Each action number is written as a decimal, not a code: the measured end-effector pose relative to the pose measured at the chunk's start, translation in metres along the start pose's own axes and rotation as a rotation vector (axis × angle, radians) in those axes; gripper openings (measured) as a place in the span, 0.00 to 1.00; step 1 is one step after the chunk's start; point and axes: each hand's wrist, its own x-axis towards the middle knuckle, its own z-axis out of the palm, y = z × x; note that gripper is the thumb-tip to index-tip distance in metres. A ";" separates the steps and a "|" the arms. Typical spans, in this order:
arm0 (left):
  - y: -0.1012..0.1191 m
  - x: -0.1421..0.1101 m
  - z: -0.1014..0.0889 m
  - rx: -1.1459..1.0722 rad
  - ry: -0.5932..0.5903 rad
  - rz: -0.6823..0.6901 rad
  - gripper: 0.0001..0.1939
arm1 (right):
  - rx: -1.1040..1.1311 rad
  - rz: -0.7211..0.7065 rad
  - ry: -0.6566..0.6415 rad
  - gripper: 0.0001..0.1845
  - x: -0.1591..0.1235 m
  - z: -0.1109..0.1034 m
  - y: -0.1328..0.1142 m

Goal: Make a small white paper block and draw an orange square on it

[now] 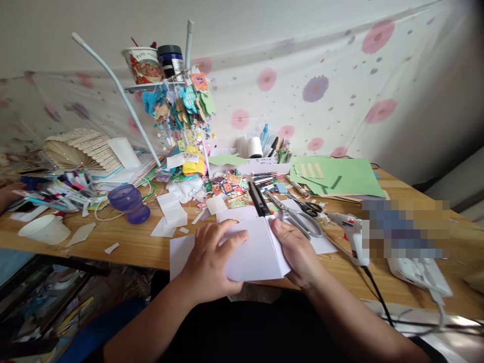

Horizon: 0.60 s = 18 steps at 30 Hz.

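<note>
Folded white paper (257, 252) is at the table's front edge, with a crease and layered edges on its right side. My left hand (214, 257) lies across the sheet with its fingers spread, the thumb by the lower edge. At the right side, my right hand (298, 252) pinches the paper, its thumb on top and the other fingers hidden beneath. Just beyond the paper is a black utility knife (258, 197). Large scissors (302, 220) with grey handles lie beside it, near a smaller black-handled pair (310, 207).
To the right lie a white glue gun (351, 237) with its cord and a white power strip (412, 269), partly pixelated. Green card (351, 174) is behind. Leftward stand a purple cup (130, 201), a white bowl (43, 229) and many pens (71, 186). Another person's hand (9, 191) shows far left.
</note>
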 end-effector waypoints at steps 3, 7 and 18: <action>0.001 0.001 -0.002 0.005 -0.006 -0.108 0.39 | 0.258 0.079 0.027 0.20 0.009 -0.010 0.007; -0.034 -0.002 -0.014 0.092 -0.140 -0.282 0.39 | 0.245 0.035 0.150 0.17 0.028 -0.034 0.014; -0.137 0.012 -0.039 0.227 -0.222 -0.433 0.41 | 0.155 0.143 0.069 0.19 0.037 -0.021 0.028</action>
